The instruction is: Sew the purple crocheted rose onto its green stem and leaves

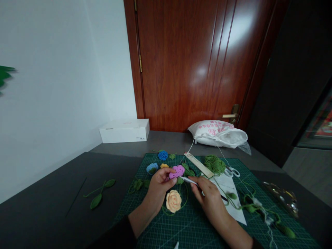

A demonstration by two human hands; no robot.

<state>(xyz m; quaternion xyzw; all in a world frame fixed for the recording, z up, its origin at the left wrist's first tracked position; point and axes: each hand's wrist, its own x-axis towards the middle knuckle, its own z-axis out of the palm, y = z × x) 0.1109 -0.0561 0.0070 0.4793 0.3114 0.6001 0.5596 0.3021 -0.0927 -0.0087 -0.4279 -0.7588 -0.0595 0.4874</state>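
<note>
My left hand (pixel 158 185) pinches a pink crocheted flower (pixel 178 171) above the middle of the mat. In my right hand (pixel 209 195) is a crochet hook (pixel 189 180) with a pale handle, its tip at the flower's lower edge. Whether the tip is through a stitch is too small to tell. Just below the hands lies a peach crocheted rose (pixel 173 201), with a thin green strand curving around it. Beyond my left hand are a light blue flower (pixel 152 168), a yellow flower (pixel 164 166) and a dark blue rose (pixel 163 155).
A green cutting mat (pixel 155 238) covers the table's middle. On it sit a green yarn ball (pixel 214 164), a wooden ruler (pixel 198 165), scissors (pixel 235 172) and white paper (pixel 240 214). Behind stand a white box (pixel 124 131) and a white bag (pixel 212 129). Green leaves (pixel 96 201) lie left.
</note>
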